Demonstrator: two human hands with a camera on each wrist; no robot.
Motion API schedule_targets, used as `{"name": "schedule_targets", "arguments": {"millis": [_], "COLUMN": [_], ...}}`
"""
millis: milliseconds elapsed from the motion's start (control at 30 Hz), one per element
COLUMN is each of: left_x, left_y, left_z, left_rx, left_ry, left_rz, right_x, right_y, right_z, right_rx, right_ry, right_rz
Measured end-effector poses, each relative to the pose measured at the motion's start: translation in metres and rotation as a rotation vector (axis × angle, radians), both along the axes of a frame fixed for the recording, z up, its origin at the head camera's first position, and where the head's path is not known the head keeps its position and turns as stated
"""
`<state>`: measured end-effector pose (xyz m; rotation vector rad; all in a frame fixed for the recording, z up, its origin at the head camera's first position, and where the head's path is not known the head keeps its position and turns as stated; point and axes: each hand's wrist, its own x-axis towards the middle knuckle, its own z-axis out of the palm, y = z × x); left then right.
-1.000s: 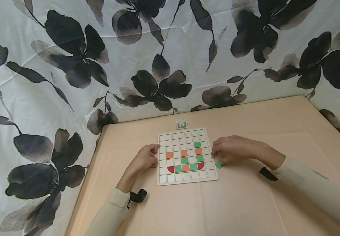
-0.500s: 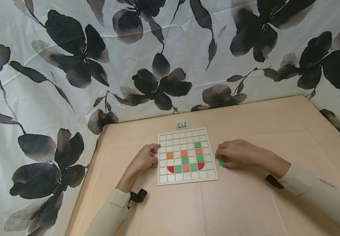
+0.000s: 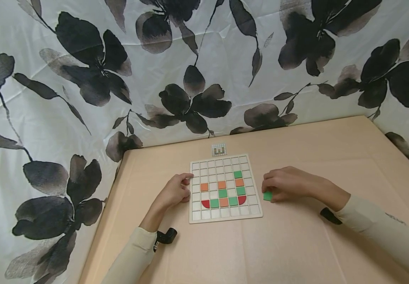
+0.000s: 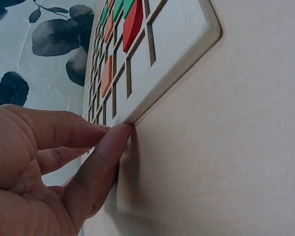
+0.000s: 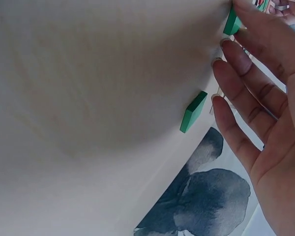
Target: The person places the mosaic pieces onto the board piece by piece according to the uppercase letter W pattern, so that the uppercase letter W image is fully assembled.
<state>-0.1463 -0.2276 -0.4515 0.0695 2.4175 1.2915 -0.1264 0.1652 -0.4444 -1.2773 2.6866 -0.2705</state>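
Observation:
A white gridded board (image 3: 196, 215) lies on the table, with green, orange and red tiles in some of its squares. At the board's left edge, my left hand (image 3: 173, 191) pinches the rim; its thumb (image 4: 103, 157) and index finger show there in the left wrist view. To the right of the board, my right hand (image 3: 291, 183) holds a green square tile (image 3: 267, 196) by thumb and index finger, low over the table. A second green tile (image 5: 193, 112) sits on the table below the other, loosely spread fingers in the right wrist view; the hand hides it from the head view.
Behind the board is a small card (image 3: 219, 149) with a grid pattern. The light wooden table (image 3: 297, 244) extends to the right and in front. A white cloth with dark flowers (image 3: 190, 59) hangs along the table's far and left sides.
My right hand has moved a little to the right, away from the board, and the green tile now shows between its fingers. My left hand and the board have stayed put.

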Motion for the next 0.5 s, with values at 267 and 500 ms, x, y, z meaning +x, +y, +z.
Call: {"name": "schedule_targets", "arguments": {"millis": [267, 500], "left_x": [0.001, -0.001], "left_y": [0.000, 0.000], "left_z": [0.000, 0.001], "left_rx": [-0.001, -0.017], "left_ry": [0.001, -0.002], "left_rz": [0.000, 0.004], "right_x": [-0.003, -0.014], "right_y": [-0.002, -0.008], "right_z": [-0.002, 0.006], "right_rx": [-0.017, -0.065], "right_ry": [0.003, 0.006], "right_rz": [-0.001, -0.016]}}
